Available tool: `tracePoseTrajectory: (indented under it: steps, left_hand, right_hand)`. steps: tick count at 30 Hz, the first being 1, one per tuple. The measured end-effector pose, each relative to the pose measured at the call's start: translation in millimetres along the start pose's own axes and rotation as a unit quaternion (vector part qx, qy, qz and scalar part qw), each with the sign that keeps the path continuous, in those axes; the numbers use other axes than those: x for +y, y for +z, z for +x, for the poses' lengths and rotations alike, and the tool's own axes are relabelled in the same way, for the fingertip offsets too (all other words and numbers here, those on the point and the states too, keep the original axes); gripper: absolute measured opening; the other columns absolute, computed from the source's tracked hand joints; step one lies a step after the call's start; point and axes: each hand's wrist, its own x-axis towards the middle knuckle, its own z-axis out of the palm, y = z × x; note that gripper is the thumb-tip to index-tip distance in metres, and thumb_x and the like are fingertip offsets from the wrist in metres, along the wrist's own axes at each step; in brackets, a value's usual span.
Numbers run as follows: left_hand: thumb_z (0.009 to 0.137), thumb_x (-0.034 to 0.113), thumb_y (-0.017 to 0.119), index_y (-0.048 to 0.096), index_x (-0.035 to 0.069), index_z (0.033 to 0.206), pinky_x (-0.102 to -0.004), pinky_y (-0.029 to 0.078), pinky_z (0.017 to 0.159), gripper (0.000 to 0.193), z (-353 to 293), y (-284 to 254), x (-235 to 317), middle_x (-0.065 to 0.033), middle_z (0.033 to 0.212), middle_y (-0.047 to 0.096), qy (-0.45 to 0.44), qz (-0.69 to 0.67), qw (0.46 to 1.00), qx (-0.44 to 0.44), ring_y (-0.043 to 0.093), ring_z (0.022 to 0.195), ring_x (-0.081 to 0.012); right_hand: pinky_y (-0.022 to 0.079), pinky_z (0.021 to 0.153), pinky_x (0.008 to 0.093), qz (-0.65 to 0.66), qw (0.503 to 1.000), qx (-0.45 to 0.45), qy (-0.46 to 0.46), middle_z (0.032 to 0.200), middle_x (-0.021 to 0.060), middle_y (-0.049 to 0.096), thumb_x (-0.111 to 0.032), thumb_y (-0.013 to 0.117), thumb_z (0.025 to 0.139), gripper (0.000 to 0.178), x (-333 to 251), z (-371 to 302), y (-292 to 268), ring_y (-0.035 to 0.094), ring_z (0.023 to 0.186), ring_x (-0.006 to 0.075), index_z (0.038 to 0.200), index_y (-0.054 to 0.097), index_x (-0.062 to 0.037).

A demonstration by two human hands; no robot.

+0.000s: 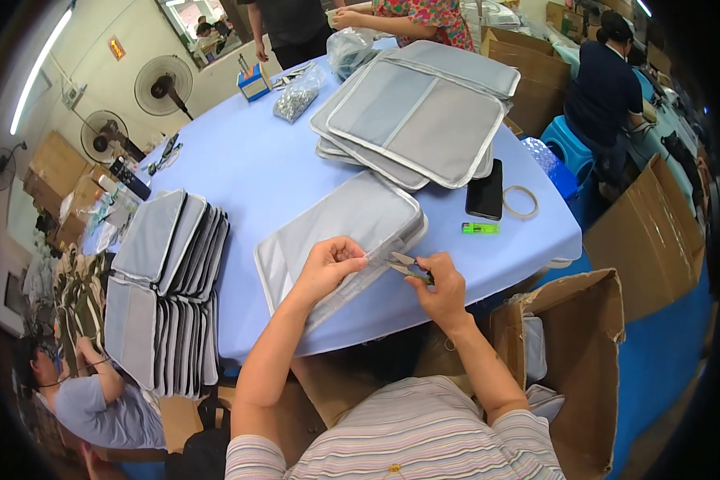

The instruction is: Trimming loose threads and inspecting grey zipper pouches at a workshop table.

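From the head view, the left hand (326, 268) pinches the border of the grey panel (328, 228), lying at the near edge of the blue table (216, 156); the right hand (442, 290) is closed around parted snips (405, 258). If the grey panel slips, the snips could, I think, nick it.

A long tube light (42, 70) glows beside a pale wall (108, 68) with a window (186, 16); blue flooring (666, 360) spreads right of the blue-covered worktop (240, 172).

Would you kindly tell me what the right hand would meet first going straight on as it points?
The right hand, led by its small silver-bladed snips, would probably first meet the near edge of the grey rectangular fabric panel, just before the left hand; depth is unclear.
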Motion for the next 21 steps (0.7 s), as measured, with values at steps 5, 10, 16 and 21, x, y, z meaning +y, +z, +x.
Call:
tracePoseTrajectory:
  steps: [5,10,16,21]
  left_hand:
    - [0.075,0.007,0.069,0.060,0.003,0.080,-0.0159,0.030,0.041,0.011,-2,5,14,0.0019,0.064,0.057,-0.029,-0.076,0.997,0.018,0.044,0.048,-0.0016]
    - [0.075,0.007,0.069,0.060,0.003,0.080,-0.0165,0.030,0.041,0.011,-4,9,16,0.0007,0.065,0.057,-0.024,-0.122,0.992,0.013,0.043,0.048,-0.0022]
    - [0.074,0.006,0.069,0.059,0.002,0.080,-0.0163,0.030,0.041,0.012,-4,13,18,-0.0003,0.066,0.057,-0.024,-0.146,0.989,0.004,0.043,0.047,-0.0028]
    - [0.075,0.006,0.069,0.059,0.001,0.080,-0.0162,0.030,0.041,0.012,-3,14,16,0.0000,0.066,0.057,-0.023,-0.168,0.986,-0.005,0.043,0.047,-0.0026]
  right_hand:
    - [0.046,0.051,0.0337,0.008,0.998,0.049,-0.046,0.080,0.0103,0.055,-0.009,0.073,0.068,0.033,-7,11,12,0.056,0.065,0.0273,0.095,0.055,-0.0050]
    - [0.045,0.055,0.0341,0.029,0.998,0.055,-0.009,0.081,0.0127,0.054,-0.005,0.073,0.067,0.034,-17,14,13,0.055,0.069,0.0293,0.094,0.052,-0.0042]
    - [0.045,0.054,0.0346,0.036,0.997,0.068,-0.007,0.081,0.0132,0.053,-0.004,0.071,0.069,0.031,-16,16,9,0.054,0.067,0.0301,0.093,0.052,-0.0038]
    - [0.044,0.052,0.0337,0.033,0.997,0.071,0.000,0.080,0.0126,0.053,-0.003,0.070,0.071,0.028,-16,15,9,0.054,0.066,0.0293,0.092,0.052,-0.0041]
